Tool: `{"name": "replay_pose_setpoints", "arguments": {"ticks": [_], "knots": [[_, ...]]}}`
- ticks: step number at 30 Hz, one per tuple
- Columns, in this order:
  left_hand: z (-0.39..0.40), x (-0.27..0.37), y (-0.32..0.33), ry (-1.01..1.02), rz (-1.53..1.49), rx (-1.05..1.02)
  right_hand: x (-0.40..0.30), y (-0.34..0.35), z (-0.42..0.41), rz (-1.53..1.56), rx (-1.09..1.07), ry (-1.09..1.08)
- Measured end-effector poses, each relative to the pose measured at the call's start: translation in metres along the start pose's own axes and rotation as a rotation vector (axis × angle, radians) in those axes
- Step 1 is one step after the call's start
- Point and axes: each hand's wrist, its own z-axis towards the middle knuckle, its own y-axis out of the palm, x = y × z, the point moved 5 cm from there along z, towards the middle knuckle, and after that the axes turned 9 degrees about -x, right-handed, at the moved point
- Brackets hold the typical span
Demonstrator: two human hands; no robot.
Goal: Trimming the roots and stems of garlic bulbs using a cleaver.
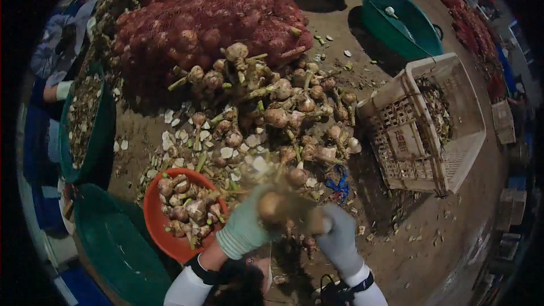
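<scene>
My left hand (pixel 244 223), in a pale green knit glove, grips a garlic bulb (pixel 270 205) in front of my body. My right hand (pixel 340 238), in a grey glove, is closed around the wooden-looking handle of a tool (pixel 316 221). Blur hides the tool's dark front part, which looks like a blade and lies against or very near the bulb. To the left of my left hand, an orange plastic bowl (pixel 154 225) holds several trimmed garlic bulbs (pixel 197 209). Just beyond my hands, garlic with stalks (pixel 276 117) is heaped on the floor among cut root discs (pixel 226 152).
A red mesh sack of garlic (pixel 212 25) lies behind the heap. On the right, a tilted plastic crate (pixel 403 136) contains scraps; beyond it, a green tub (pixel 399 21) has one bulb inside. More green tubs (pixel 114 238) stand left. Blue twine (pixel 338 183) lies near my right hand.
</scene>
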Motion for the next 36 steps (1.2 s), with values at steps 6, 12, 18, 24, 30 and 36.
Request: {"name": "replay_pose_setpoints", "arguments": {"ticks": [6,12,18,24,30,36], "knots": [[-0.031,-0.009,0.008,-0.093,-0.580,-0.075,-0.030,0.023,-0.007,-0.250,-0.138,-0.121],[-0.041,-0.006,0.015,-0.129,-0.567,-0.136,-0.021,0.027,-0.006,-0.219,-0.134,-0.182],[-0.036,0.016,0.016,-0.030,-0.413,-0.171,0.094,0.071,-0.032,0.054,-0.333,0.468],[-0.024,0.018,0.022,0.211,0.125,-0.163,0.058,0.081,-0.039,0.597,-0.239,0.214],[-0.031,-0.020,0.029,-0.218,-0.716,-0.106,0.014,0.049,-0.007,0.560,-0.024,0.259],[-0.027,-0.034,0.004,-0.027,0.497,0.054,-0.017,0.036,-0.012,0.187,-0.133,0.043]]}}
